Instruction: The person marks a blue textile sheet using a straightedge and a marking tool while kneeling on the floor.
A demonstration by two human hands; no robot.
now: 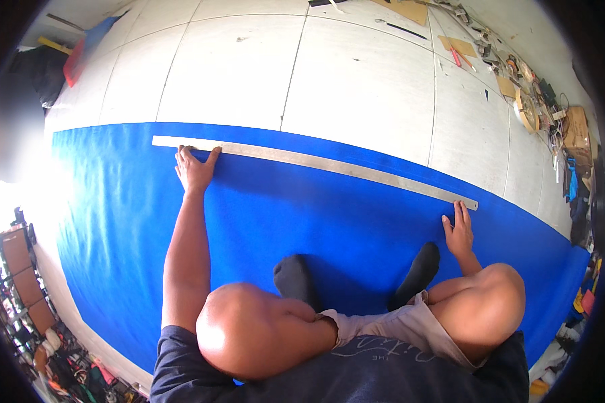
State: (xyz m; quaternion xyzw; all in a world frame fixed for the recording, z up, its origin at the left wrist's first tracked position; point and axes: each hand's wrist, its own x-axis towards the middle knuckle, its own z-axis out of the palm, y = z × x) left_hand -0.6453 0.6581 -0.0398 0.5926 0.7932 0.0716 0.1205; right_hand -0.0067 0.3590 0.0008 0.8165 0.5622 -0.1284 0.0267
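A long metal ruler (329,166) lies across a wide sheet of blue material (262,215), close to and roughly along its far edge. Toward the ruler's left end, my left hand (195,169) rests with thumb and fingers spread, the tips touching the near edge of the metal. My right hand (459,232) is at the other end, its fingers stretched out and the fingertips against the ruler near its hole. Neither hand is wrapped round anything. My feet in dark socks (294,279) stand on the blue sheet between my arms.
White floor tiles (228,74) extend beyond the sheet. Along the right wall are a roll of tape (526,111), a cardboard box (577,127) and loose tools. A red cutter-like tool (456,56) lies at the far right. Cluttered shelving (27,289) stands at the left.
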